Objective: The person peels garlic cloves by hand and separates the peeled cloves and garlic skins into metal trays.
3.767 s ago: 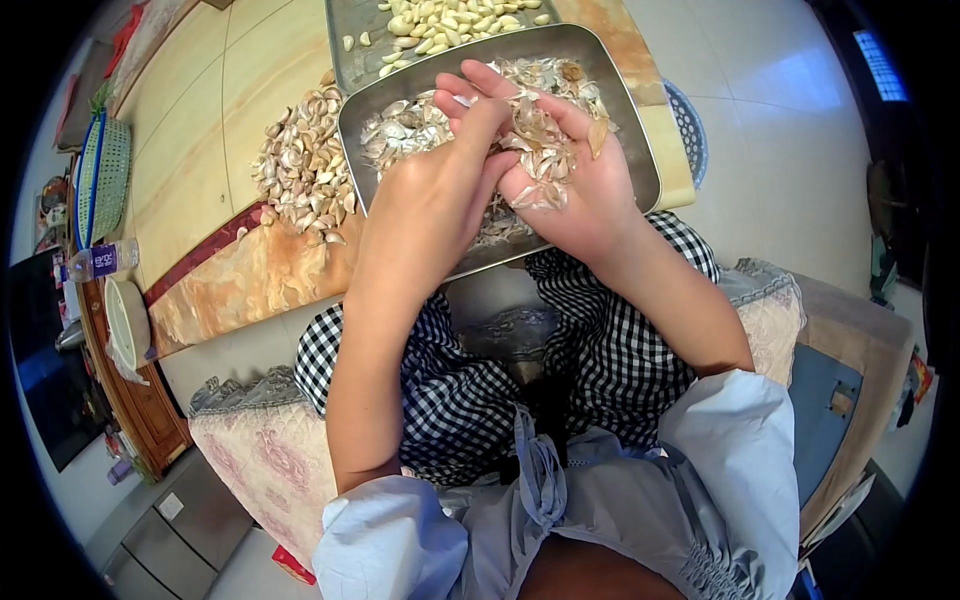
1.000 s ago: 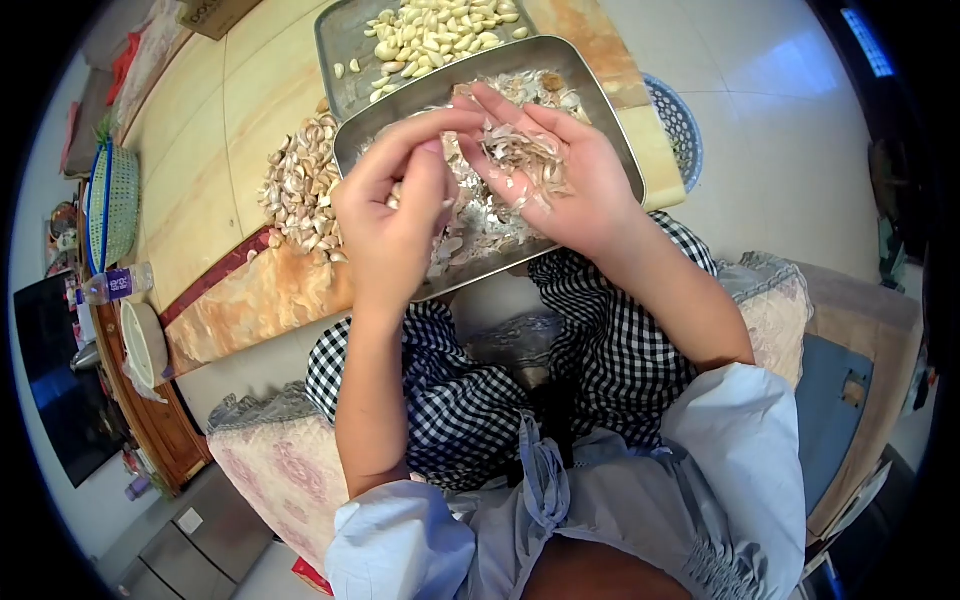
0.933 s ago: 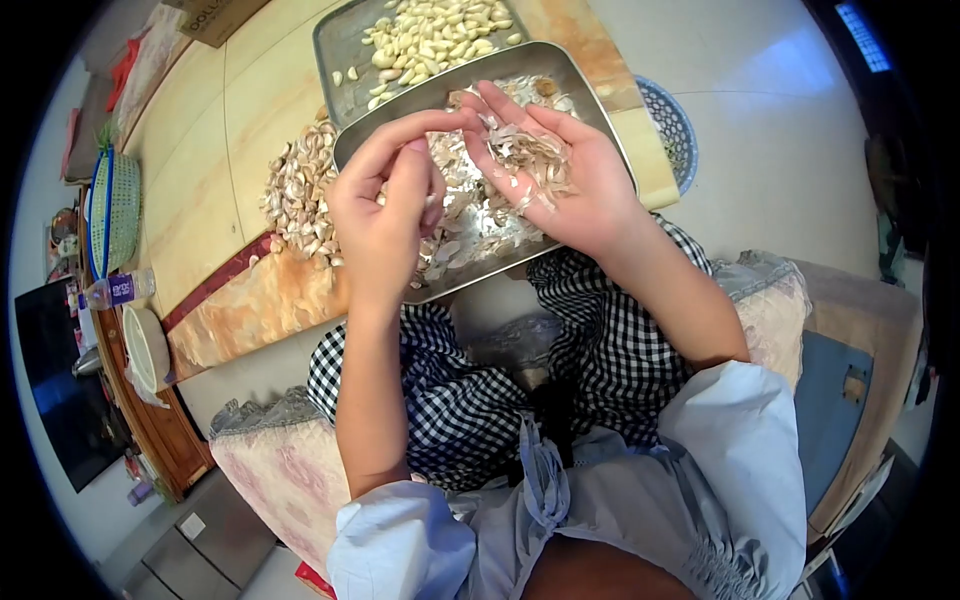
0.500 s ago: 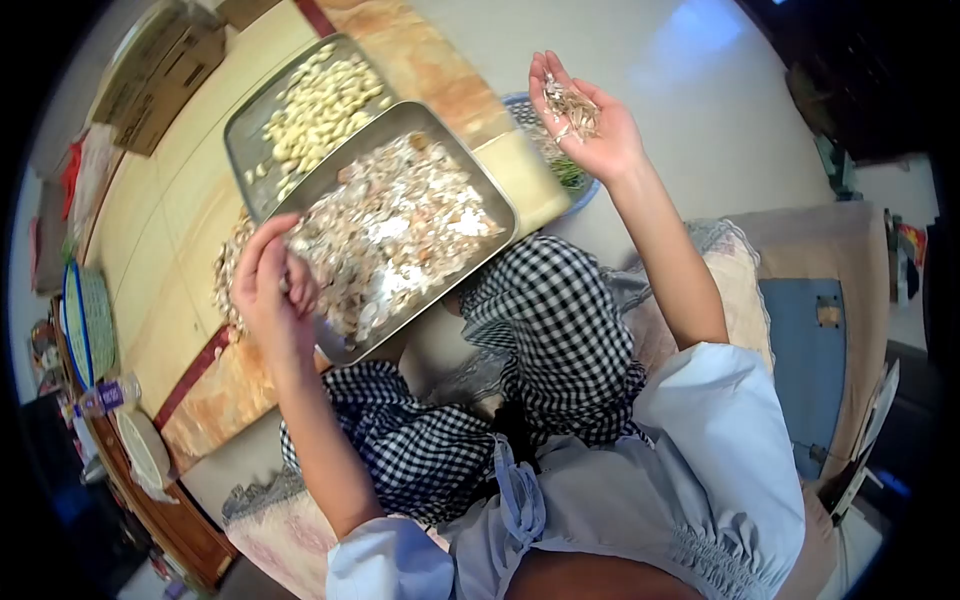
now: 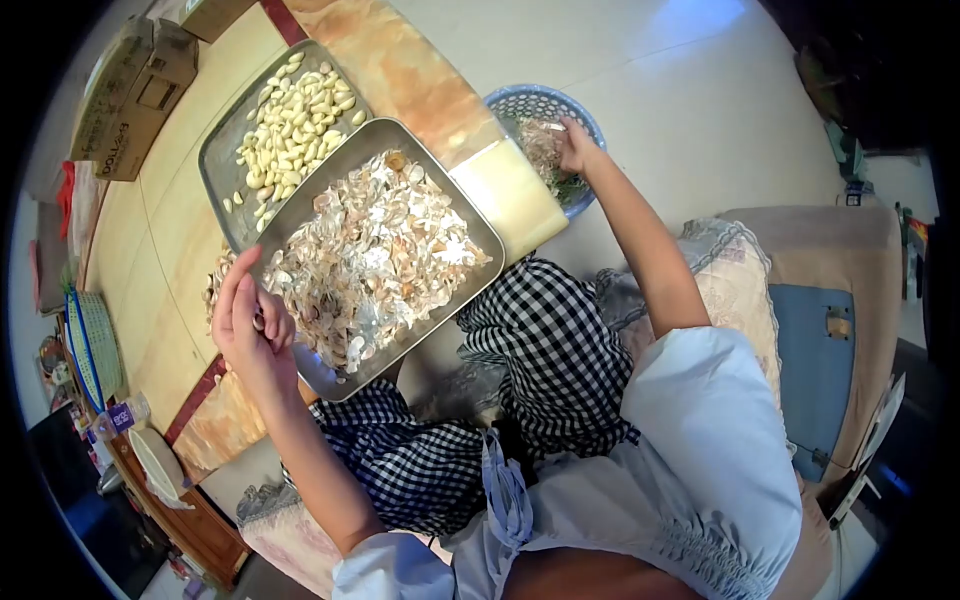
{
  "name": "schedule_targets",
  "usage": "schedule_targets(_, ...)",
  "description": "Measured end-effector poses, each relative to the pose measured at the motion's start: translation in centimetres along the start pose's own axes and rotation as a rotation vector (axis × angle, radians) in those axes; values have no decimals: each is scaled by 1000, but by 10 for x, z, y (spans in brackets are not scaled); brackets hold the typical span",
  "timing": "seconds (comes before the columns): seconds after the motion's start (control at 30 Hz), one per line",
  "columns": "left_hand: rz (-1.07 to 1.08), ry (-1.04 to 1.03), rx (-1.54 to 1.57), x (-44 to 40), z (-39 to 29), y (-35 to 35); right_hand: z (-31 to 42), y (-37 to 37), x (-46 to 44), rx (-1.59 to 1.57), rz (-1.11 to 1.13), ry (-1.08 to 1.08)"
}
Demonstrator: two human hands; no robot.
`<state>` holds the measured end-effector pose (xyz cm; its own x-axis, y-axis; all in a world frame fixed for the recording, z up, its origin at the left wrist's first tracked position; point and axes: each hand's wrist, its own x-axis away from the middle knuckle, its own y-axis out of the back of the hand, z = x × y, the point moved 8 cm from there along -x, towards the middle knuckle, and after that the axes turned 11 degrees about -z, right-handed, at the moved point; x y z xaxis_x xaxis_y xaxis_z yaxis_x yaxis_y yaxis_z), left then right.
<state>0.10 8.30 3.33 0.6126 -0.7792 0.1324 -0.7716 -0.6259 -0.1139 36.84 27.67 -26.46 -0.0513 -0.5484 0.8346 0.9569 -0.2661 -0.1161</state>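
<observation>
My left hand (image 5: 258,325) is raised over the near left corner of a metal tray (image 5: 440,318). Its index finger sticks out, the other fingers are curled, and what they hold, if anything, cannot be made out. Papery garlic skins (image 5: 385,235) cover much of that tray. My right hand (image 5: 580,150) is tipped over a blue plastic basket (image 5: 588,120) beside the table. Its fingers look loose, partly hidden by the angle, beside dry skins (image 5: 541,142) in the basket. Peeled garlic cloves (image 5: 295,125) lie in a second metal tray (image 5: 222,160) behind the first.
The trays stand on a marble-patterned table (image 5: 160,240), the nearer one overhanging its edge. Unpeeled garlic (image 5: 218,270) lies by the trays' left side. Cardboard boxes (image 5: 135,95) stand at the far left. A green basket (image 5: 92,345) and a bottle (image 5: 122,415) are at the left.
My right hand has moved down from an upturned palm full of skins to the blue basket, where it is tipped. My left hand stays near the tray corner, slightly lower.
</observation>
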Motion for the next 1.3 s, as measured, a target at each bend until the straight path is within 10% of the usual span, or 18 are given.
schedule_targets(0.13,-16,118,224,-7,5,4,4,8,16,395,-159,82)
schedule_targets(0.27,291,428,836,-16,15,2,27,-6,21,1244,-114,656)
schedule_targets(0.33,351,532,987,-14,18,1,16,-19,18,1183,104,1049)
schedule_targets(0.73,401,569,1093,-20,8,13,43,-171,335,967,160,1852)
schedule_targets(0.87,416,557,1127,-20,6,22,-26,-213,313,1637,484,1198)
schedule_targets(1.3,480,504,1082,-20,0,27,-37,-213,306,1592,268,1360)
